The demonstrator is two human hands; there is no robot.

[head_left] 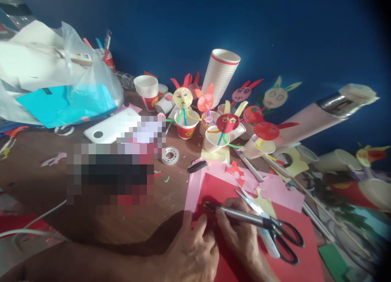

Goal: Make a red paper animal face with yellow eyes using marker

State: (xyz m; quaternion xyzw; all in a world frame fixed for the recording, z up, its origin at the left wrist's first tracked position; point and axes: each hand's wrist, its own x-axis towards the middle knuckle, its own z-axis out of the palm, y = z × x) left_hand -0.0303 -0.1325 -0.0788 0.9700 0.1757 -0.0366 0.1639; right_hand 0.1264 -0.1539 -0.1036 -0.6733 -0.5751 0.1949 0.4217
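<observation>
A large sheet of red paper (301,259) lies in front of me over pink paper (276,189). My left hand (194,249) rests on the left part of the red sheet, its fingers bent and pressing it down. Close beside it, my right hand (240,235) is closed around a marker pen (242,215) with a silver-grey barrel; its dark tip points left toward the red paper. A black cap (197,167) lies on the pink sheet. Scissors with black handles (287,237) rest partly open by my right hand, next to a pale tube (270,243).
Paper cups with round paper faces (227,122) stand at the back, near a tall cup stack (221,74). A roll of tape (170,156), a white phone-like device (111,125) and a plastic bag (91,76) lie left. A pink cylinder (305,123) leans right. One area is pixelated.
</observation>
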